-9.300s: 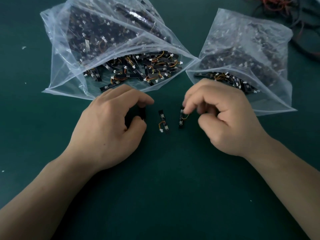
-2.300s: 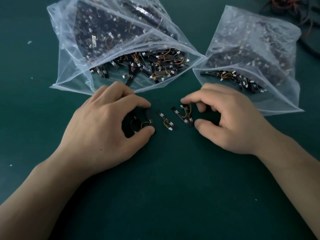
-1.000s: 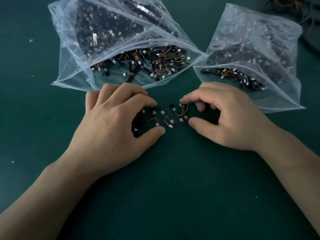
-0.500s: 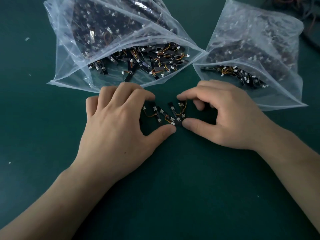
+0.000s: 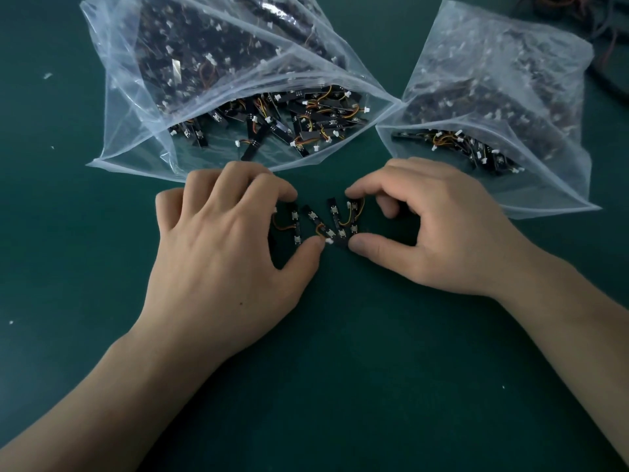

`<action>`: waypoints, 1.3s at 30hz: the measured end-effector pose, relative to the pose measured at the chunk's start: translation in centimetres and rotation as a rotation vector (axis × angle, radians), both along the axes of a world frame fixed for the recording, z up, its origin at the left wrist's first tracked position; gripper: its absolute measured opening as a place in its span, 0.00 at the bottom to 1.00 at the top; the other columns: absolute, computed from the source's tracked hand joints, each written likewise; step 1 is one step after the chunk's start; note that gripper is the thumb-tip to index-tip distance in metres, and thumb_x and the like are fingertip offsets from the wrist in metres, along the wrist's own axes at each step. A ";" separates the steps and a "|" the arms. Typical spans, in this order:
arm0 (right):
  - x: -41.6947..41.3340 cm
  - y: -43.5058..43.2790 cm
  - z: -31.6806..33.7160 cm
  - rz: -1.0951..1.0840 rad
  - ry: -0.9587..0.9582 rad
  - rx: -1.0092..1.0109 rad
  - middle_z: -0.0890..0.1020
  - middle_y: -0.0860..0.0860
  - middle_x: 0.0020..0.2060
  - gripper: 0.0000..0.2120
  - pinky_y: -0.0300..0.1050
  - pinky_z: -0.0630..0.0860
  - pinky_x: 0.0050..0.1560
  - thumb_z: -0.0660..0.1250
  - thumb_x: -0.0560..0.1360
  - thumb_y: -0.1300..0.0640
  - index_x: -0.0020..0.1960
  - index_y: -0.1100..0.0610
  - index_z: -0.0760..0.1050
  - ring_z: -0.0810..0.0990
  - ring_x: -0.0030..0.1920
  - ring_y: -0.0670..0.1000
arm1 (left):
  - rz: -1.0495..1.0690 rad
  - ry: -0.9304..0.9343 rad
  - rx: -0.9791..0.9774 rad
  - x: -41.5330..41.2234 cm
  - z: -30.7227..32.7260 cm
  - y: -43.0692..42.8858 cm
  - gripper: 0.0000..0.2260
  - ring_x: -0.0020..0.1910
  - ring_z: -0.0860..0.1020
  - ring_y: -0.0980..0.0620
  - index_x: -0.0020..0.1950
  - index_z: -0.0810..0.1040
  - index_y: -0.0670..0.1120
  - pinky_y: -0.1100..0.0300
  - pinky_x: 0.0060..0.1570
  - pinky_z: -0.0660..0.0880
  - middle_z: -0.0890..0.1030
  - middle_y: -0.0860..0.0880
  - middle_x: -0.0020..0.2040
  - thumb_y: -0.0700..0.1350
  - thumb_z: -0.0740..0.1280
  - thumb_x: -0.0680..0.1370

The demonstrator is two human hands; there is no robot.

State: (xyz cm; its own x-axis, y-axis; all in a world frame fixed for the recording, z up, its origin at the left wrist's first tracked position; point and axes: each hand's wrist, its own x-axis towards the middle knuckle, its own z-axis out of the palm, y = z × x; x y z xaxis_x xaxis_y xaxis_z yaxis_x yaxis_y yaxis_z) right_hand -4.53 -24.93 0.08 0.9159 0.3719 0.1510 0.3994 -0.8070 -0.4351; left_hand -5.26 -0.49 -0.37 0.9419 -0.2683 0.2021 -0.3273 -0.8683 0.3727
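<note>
Circuit strips [image 5: 334, 218]: slim, black, orange-wired | left hand [image 5: 218, 253] pinches some | right hand [image 5: 439, 233] pinches others

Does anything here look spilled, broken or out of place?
Nothing looks broken. The small black wired circuit strips lie fanned at uneven angles on the dark green mat, and a few white flecks dot its left side.

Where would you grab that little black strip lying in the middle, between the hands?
Pinch the middle strip across its long edges at mid-length, from straight above: it lies flat on the green mat, and a white plug and orange wire clutter its near end.
</note>
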 end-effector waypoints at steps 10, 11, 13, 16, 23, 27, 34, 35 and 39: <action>0.1 0.0 -0.1 0.008 -0.005 0.013 0.73 0.42 0.41 0.23 0.51 0.74 0.47 0.68 0.74 0.34 0.62 0.47 0.80 0.75 0.43 0.48 | -0.022 0.056 0.030 0.2 0.2 -0.7 0.27 0.68 0.66 0.49 0.63 0.75 0.58 0.54 0.63 0.56 0.71 0.59 0.66 0.74 0.62 0.73; 0.1 0.0 -0.1 0.009 -0.002 0.013 0.74 0.42 0.41 0.23 0.52 0.74 0.47 0.68 0.74 0.34 0.62 0.47 0.80 0.75 0.43 0.48 | -0.018 0.054 0.025 0.2 0.1 -0.7 0.27 0.68 0.65 0.49 0.63 0.75 0.58 0.54 0.62 0.56 0.71 0.59 0.67 0.74 0.62 0.73; 0.1 0.0 -0.2 0.012 0.002 0.013 0.74 0.42 0.41 0.23 0.52 0.75 0.48 0.69 0.74 0.35 0.63 0.47 0.80 0.75 0.43 0.48 | -0.012 0.046 0.014 0.2 -0.1 -0.7 0.25 0.68 0.65 0.49 0.63 0.76 0.59 0.55 0.62 0.55 0.71 0.59 0.67 0.73 0.62 0.74; 0.1 0.0 -0.1 0.013 0.007 0.015 0.74 0.42 0.41 0.23 0.53 0.75 0.48 0.69 0.74 0.35 0.63 0.47 0.80 0.75 0.43 0.49 | -0.001 0.044 -0.014 0.2 -0.3 -0.8 0.23 0.68 0.65 0.50 0.63 0.77 0.60 0.55 0.62 0.55 0.71 0.60 0.67 0.71 0.63 0.75; 0.0 -0.2 0.0 0.015 0.026 0.025 0.74 0.43 0.41 0.22 0.53 0.74 0.48 0.70 0.74 0.37 0.63 0.48 0.80 0.75 0.44 0.49 | -0.030 0.057 -0.022 0.1 -0.4 -0.4 0.19 0.68 0.65 0.49 0.64 0.77 0.61 0.56 0.62 0.54 0.71 0.60 0.67 0.64 0.64 0.74; 0.0 -0.2 0.0 0.012 0.040 0.028 0.75 0.44 0.41 0.22 0.50 0.72 0.46 0.71 0.74 0.39 0.63 0.48 0.80 0.75 0.43 0.49 | -0.055 0.078 -0.008 0.1 -0.3 -0.3 0.20 0.69 0.64 0.49 0.65 0.76 0.63 0.54 0.63 0.54 0.70 0.60 0.69 0.64 0.64 0.74; -0.1 -0.2 0.0 -0.005 0.054 0.033 0.75 0.43 0.42 0.21 0.45 0.67 0.45 0.72 0.74 0.40 0.63 0.48 0.81 0.74 0.43 0.47 | -0.056 0.072 -0.009 0.1 -0.5 -0.2 0.19 0.69 0.64 0.50 0.66 0.76 0.63 0.56 0.62 0.53 0.70 0.60 0.69 0.64 0.63 0.76; -0.1 -0.2 0.0 -0.005 0.055 0.034 0.75 0.43 0.42 0.21 0.46 0.68 0.45 0.72 0.74 0.40 0.63 0.48 0.81 0.74 0.43 0.47 | -0.055 0.068 -0.009 0.1 -0.5 -0.2 0.19 0.69 0.64 0.50 0.67 0.76 0.63 0.56 0.62 0.53 0.70 0.60 0.69 0.64 0.63 0.76; -0.1 -0.2 0.1 -0.001 0.055 0.037 0.75 0.44 0.42 0.21 0.48 0.71 0.46 0.71 0.74 0.41 0.64 0.49 0.81 0.75 0.43 0.48 | -0.056 0.052 -0.004 0.2 -0.5 -0.2 0.20 0.70 0.65 0.49 0.67 0.76 0.63 0.56 0.63 0.53 0.71 0.60 0.69 0.64 0.63 0.76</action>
State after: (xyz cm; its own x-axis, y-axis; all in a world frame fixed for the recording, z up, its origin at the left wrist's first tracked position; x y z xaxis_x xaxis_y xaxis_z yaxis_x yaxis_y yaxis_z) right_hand -4.60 -25.15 0.20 0.9237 0.3656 0.1140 0.3729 -0.7904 -0.4861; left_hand -5.10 -0.71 -0.91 0.9348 -0.3199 0.1541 -0.3551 -0.8476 0.3943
